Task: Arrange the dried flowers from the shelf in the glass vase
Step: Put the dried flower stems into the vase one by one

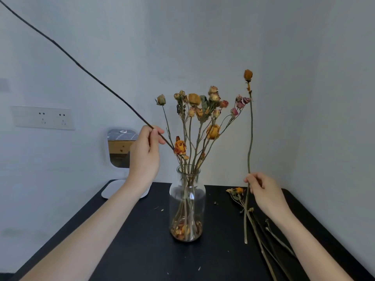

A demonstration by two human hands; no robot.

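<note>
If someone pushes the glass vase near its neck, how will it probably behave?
The glass vase would probably tip rather than slide: it is tall and narrow, with long dried flowers rising high above its neck. It looks light at the bottom, holding only stems and loose petals, no visible water. Being glass on a hard black table, it would likely break if it fell.

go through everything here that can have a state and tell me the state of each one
glass vase: upright, holding stems, loose petals at the bottom
left hand: pinching a long dark stem
right hand: holding a single orange-bud stem upright
loose stems: lying flat on the black table
wall sockets: nothing plugged in
</note>
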